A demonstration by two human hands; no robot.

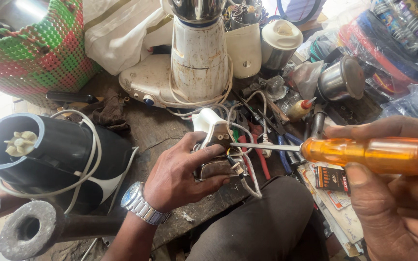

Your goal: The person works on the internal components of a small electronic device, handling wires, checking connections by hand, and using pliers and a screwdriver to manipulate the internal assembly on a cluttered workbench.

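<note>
At the left edge lay a black mixer base [49, 154] beneath a woven basket [35, 43]. In the lower centre the left hand [182, 169] was clamped around a small electrical part [216, 150]. From the right, the right hand [393, 193] pinched an orange-handled screwdriver [364, 154], its tip at the part's screw. Keeping the blade square and the part steady would likely serve best. The worn wooden bench [160, 130] was crowded with a white mixer [197, 63], pliers [257, 140] and steel jars [342, 79].

Woven basket [35, 53], black mixer base [59, 150], steel jar [342, 79].
</note>
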